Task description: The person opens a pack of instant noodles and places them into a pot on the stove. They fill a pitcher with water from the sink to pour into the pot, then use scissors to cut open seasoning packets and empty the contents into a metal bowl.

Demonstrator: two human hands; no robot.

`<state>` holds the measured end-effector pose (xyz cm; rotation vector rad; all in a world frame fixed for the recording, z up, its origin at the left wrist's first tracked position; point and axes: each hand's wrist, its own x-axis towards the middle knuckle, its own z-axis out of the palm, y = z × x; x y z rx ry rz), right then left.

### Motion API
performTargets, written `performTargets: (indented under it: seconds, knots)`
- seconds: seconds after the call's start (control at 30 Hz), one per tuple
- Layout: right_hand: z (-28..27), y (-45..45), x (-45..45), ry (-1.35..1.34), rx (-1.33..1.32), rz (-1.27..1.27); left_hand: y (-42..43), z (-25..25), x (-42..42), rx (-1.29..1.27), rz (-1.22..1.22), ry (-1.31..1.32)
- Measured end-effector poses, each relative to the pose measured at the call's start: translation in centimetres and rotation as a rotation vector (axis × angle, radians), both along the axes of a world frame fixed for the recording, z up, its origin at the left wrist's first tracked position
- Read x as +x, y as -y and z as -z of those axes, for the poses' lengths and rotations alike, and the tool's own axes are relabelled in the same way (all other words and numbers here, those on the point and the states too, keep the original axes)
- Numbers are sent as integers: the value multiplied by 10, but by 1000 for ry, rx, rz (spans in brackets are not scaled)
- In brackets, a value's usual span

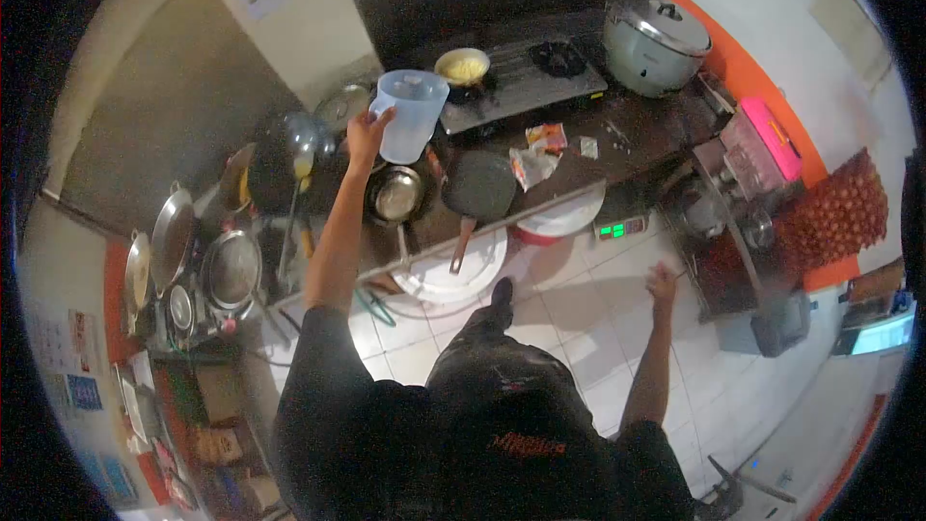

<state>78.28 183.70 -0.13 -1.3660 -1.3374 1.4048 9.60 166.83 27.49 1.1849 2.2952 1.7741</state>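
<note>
Plastic jug [413,125]: lifted, not yet set down
Left hand [367,137]: fingers gripping jug
Right hand [662,284]: empty, finger spread unclear

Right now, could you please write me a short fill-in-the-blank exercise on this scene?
The ____ hand holds the translucent pitcher.
The large lidded pot stands to the ____ of the stove.
The lit digital display glows ____.
The bright lid near the mesh bag is ____.
Missing words: left; right; green; pink.
</note>
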Motion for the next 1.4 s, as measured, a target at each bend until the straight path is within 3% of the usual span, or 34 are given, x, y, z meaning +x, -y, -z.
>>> performTargets:
  seconds: [0.03,0.07,0.1,0.17,0.2,0.23,0.27,0.3,0.33,0.37,0.4,0.43,0.47,0.53,0.57,0.6,0.63,0.77,0.87,0.93,0.97,1.0,1.1,1.13,1.17,1.2,1.23,1.3,1.33,1.37,1.4]
  knots:
    - [-12,7,-30,-96,-93,-8,-29,7,-23,-122,-48,-87]
    - [6,4,-43,-341,-219,-67,-57,14,-44,-150,-41,-100]
    - [16,4,-58,-399,-368,-88,-88,23,-72,-156,-38,-103]
    - [64,25,-70,-180,-429,-94,-134,47,-112,-465,-130,-447]
    - [109,33,-53,-233,-501,-232,-154,45,-117,-477,-120,-444]
    - [83,58,-61,-1,-521,-193,-168,37,-119,-392,-17,-229]
    - [134,77,-34,-426,-680,-135,-184,33,-122,-304,80,-13]
    - [104,89,-51,-27,-821,27,-202,41,-134,-313,81,-13]
    - [136,111,-29,-84,-911,83,-217,53,-151,-407,31,-117]
    - [118,122,-35,98,-954,90,-230,61,-166,-500,-20,-218]
    - [121,135,-21,27,-1067,129,-240,62,-176,-509,-24,-212]
    - [116,148,-6,-116,-1083,100,-254,61,-181,-654,-32,-303]
    - [120,158,1,-78,-1065,125,-266,64,-182,-800,-33,-390]
    - [146,161,26,92,-761,-271,-281,65,-182,-777,-25,-341]
    - [141,145,22,93,-1050,-150,-282,64,-186,-745,-34,-303]
    - [154,126,28,97,-1051,-164,-286,70,-189,-682,-100,-267]
    - [165,105,38,-154,-1163,-125,-292,73,-195,-690,-113,-263]
    - [103,4,-17,143,-955,58,-307,58,-181,-770,-177,-170]
    - [88,-77,-22,-23,-798,-73,-306,59,-168,-740,-208,-206]
    - [92,-137,-25,13,-785,-105,-310,58,-162,-717,-244,-275]
    - [113,-164,-13,-148,-823,-94,-312,56,-155,-736,-259,-312]
    - [90,-187,-26,16,-709,-105,-315,54,-149,-755,-271,-351]
    - [78,-236,-27,-47,-723,-58,-321,46,-138,-832,-334,-209]
    - [73,-238,-24,-38,-733,-68,-314,69,-149,-844,-343,-201]
    - [67,-241,-23,-20,-679,-105,-304,109,-178,-778,-355,-375]
    - [66,-249,-25,-7,-618,-144,-301,113,-181,-737,-368,-461]
    - [83,-254,-22,72,-720,-110,-298,116,-183,-696,-384,-549]
    - [111,-249,-8,12,-763,-161,-296,85,-144,-718,-482,-54]
    - [115,-248,-8,54,-822,-175,-281,120,-159,-524,-488,191]
    - [118,-247,-12,96,-879,-191,-275,115,-146,-513,-507,194]
    - [119,-244,-15,98,-928,-248,-272,103,-115,-249,-492,286]
